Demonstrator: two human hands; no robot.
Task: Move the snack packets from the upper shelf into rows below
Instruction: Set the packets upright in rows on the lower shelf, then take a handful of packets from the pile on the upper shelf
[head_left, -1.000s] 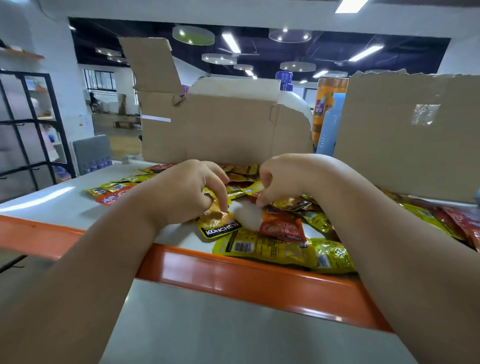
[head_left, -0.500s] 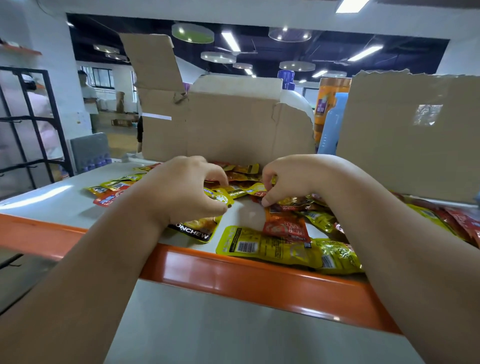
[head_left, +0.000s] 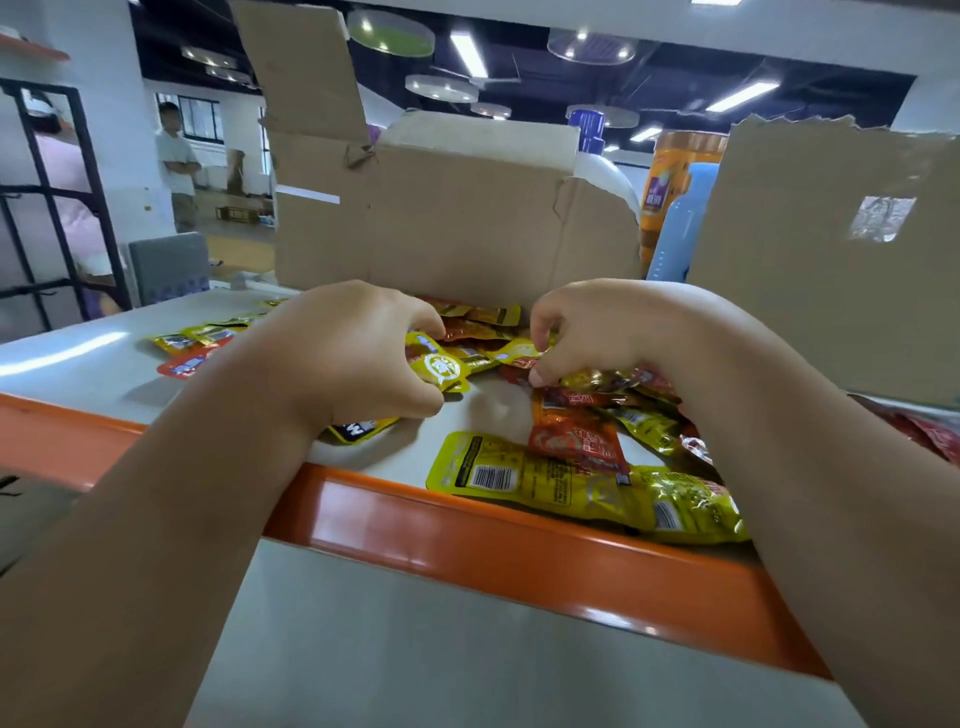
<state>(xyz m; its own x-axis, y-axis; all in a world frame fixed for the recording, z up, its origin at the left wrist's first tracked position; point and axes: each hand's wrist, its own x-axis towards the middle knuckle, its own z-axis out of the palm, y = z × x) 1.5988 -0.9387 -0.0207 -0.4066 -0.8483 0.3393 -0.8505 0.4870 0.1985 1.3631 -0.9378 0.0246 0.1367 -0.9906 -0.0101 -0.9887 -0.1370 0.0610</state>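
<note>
Yellow and red snack packets lie scattered on the upper shelf (head_left: 93, 364), which has an orange front rail (head_left: 467, 540). My left hand (head_left: 337, 358) grips a bunch of yellow packets (head_left: 441, 366); another yellow packet sticks out under its palm. My right hand (head_left: 597, 338) has its fingers curled, pinching packets in the pile near a red packet (head_left: 576, 436). A long yellow packet with a barcode (head_left: 519, 475) lies at the shelf's front edge. The shelf below is hidden behind the grey panel (head_left: 415, 649).
An open cardboard box (head_left: 457, 223) stands behind the packets, and a second cardboard box (head_left: 831, 270) stands at the right. Bottles, orange (head_left: 670, 176) and blue (head_left: 680, 223), sit between them. A person (head_left: 176, 166) stands far back left beside a black rack (head_left: 57, 208).
My left hand has drawn more yellow packets into its grip and lifted slightly. My right hand has stayed over the pile, fingers working among the packets. The view has shifted closer.
</note>
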